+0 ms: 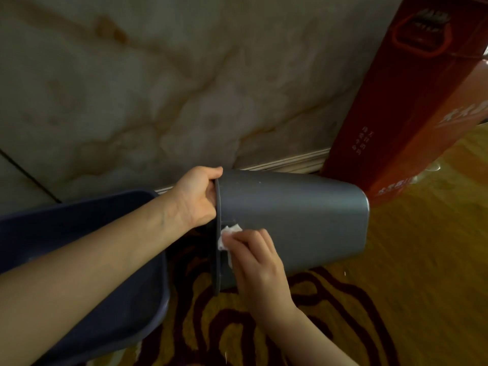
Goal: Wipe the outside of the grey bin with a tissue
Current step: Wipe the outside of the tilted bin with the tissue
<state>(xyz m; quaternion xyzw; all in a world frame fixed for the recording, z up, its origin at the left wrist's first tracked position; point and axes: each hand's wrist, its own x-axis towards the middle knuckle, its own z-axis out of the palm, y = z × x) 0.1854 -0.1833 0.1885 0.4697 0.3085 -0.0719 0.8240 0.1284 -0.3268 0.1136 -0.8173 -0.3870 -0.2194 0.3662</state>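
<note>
At nine o'clock of the grey bin, the left hand clamps fingers over its rim to hold it tipped sideways above the floor, exposing the wall where, at six o'clock, the right hand presses fingers together on the tissue.

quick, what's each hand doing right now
Left hand: closed on the rim of the tipped grey plastic bin.
Right hand: pressing a crumpled white tissue against it.
</note>
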